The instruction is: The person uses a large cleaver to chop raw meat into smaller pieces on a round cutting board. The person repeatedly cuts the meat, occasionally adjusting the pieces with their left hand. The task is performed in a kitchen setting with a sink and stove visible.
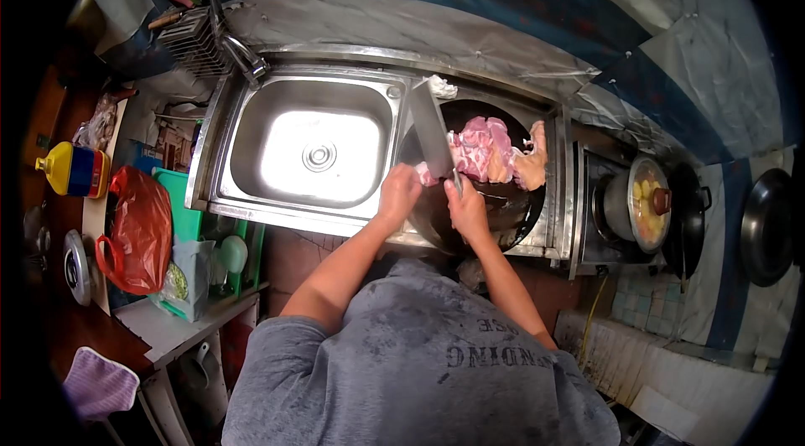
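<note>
My right hand (466,206) grips the handle of a wide-bladed cleaver (433,131), whose blade slants up and left over a round dark chopping board (503,223). My left hand (399,194) is at the board's left edge, its fingertips at a small piece of raw meat (427,175) left of the blade; part of that piece is hidden. Larger raw meat pieces (483,147), pink with some skin, lie on the board right of the cleaver. At their right end is a piece with yellowish skin (531,160). A crumpled white item (441,87) sits behind the board.
Left of the board is a steel sink (251,131) with a faucet (247,62). A knife rack (188,37) hangs at the back left. A glass-lidded pot (619,204) stands on the stove at right. A red plastic bag (141,232) and green rack (170,185) are at left.
</note>
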`<state>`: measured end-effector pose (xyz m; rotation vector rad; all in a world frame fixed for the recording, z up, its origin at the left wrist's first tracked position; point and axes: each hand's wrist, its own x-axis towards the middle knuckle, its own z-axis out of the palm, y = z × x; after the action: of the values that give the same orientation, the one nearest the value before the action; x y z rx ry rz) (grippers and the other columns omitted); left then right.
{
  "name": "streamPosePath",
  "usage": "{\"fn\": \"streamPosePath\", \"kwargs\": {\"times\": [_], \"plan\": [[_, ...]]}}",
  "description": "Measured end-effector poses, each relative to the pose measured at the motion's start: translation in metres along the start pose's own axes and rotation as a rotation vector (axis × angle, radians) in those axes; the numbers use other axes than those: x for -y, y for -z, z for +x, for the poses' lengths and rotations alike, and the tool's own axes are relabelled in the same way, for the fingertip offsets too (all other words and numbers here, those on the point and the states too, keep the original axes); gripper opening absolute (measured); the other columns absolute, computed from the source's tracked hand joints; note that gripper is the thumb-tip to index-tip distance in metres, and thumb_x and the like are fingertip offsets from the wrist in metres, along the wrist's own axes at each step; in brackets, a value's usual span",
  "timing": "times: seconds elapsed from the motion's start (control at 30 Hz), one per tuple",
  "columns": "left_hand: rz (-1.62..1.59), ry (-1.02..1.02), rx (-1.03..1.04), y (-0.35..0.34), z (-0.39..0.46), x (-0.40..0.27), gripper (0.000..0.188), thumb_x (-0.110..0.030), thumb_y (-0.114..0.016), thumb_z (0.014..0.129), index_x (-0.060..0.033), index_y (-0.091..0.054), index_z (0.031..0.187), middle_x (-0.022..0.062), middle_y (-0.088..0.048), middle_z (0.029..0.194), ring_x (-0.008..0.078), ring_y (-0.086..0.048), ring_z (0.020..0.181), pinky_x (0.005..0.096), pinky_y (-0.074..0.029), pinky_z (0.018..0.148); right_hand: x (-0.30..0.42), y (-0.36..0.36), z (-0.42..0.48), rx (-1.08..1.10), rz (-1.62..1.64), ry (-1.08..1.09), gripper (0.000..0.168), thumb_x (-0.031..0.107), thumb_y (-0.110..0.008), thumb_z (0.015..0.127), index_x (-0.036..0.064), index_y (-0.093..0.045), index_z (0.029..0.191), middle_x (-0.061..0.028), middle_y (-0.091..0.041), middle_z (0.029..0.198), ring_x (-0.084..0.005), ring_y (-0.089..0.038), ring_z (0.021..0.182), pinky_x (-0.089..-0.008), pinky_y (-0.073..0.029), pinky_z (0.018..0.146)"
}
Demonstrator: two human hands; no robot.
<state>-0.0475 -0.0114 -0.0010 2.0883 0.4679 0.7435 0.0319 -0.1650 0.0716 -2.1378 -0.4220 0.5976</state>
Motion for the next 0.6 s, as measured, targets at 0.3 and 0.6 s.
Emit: {"fn": "streamPosePath", "kwargs": {"times": [0.3,0.6], "plan": [[-0.044,-0.042,-0.05,0.001,-0.011,0.004,0.016,0.005,-0.072,0.077,0.0007,-0.059,0.086,0.0127,-0.058,0.09,0.0281,-0.061,0.075,0.0373,-0.051,0.069,0.007,0.021,-0.025,-0.147,-0.288,0.32,0.033,0.032,-0.059,0.101,-0.001,-0.057,0.102,-0.031,-0.066,0.078,-0.0525,-0.064,0.076,-0.0578,-0.049,0.064],[-0.25,0.227,-0.141,0.011,-0.018,-0.004,0.009,0.003,-0.065,0.088,0.0002,-0.058,0.093,0.012,-0.056,0.096,0.024,-0.059,0.083,0.0338,-0.051,0.075,0.077,0.034,-0.044,-0.337,-0.046,0.557,0.024,0.023,-0.062,0.101,-0.001,-0.057,0.104,-0.0213,-0.066,0.07,-0.0428,-0.068,0.066,-0.0468,-0.051,0.057]]}}
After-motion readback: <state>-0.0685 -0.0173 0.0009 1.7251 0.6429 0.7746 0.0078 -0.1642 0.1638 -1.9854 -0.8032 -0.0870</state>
